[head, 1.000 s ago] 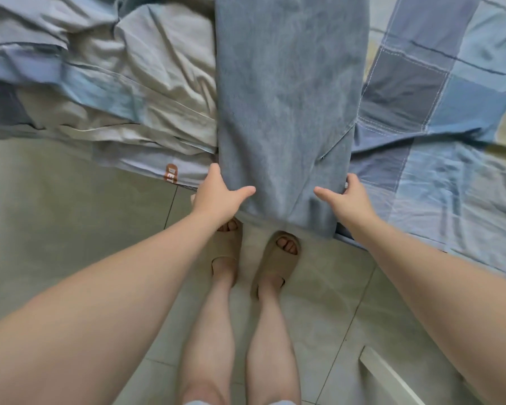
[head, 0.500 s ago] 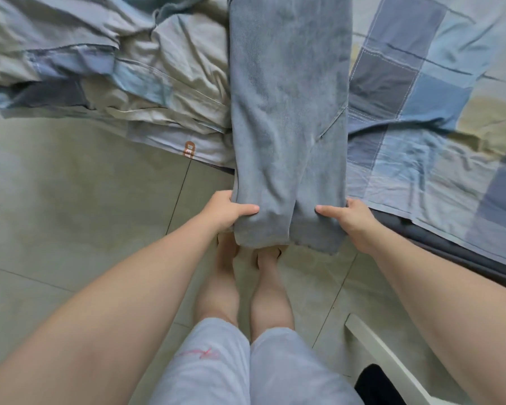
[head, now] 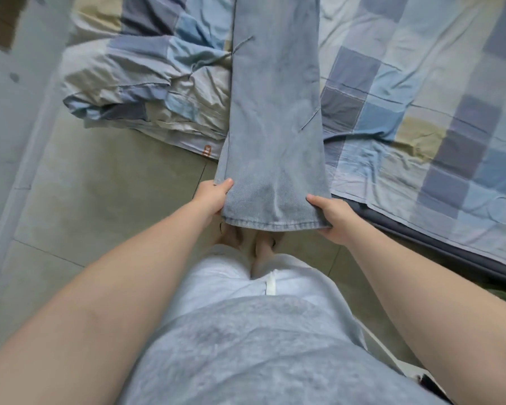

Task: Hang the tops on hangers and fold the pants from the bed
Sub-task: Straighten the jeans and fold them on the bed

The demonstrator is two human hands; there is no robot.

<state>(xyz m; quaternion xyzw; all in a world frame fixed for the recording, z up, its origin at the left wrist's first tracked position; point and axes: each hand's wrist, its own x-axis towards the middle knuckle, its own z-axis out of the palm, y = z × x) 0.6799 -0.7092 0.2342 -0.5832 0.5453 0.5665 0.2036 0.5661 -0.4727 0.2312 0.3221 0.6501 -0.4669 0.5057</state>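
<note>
Hands pinch the hem corners of the long light-blue denim pants [head: 275,112], left hand [head: 214,197] and right hand [head: 332,214] lifting that end taut off the patchwork-sheeted bed [head: 421,127], seemingly ready to fold it upward.

The floor [head: 105,194] is laid with large grey-green tiles, divided by thin dark grout lines. Along the left a pale wall [head: 9,112] is seen, blurred, with a brown patch [head: 0,21] near its top corner. The bed [head: 479,83] is covered by a sheet [head: 377,141] patterned in blue, grey, cream and yellow squares and creased in places. A quilt [head: 135,92] in the same colours is heaped at the bed's left edge, and a small orange label [head: 207,150] is fixed to its border. Below the sheet a dark base [head: 421,239] is exposed along the near side. Everything is lit softly and evenly.
</note>
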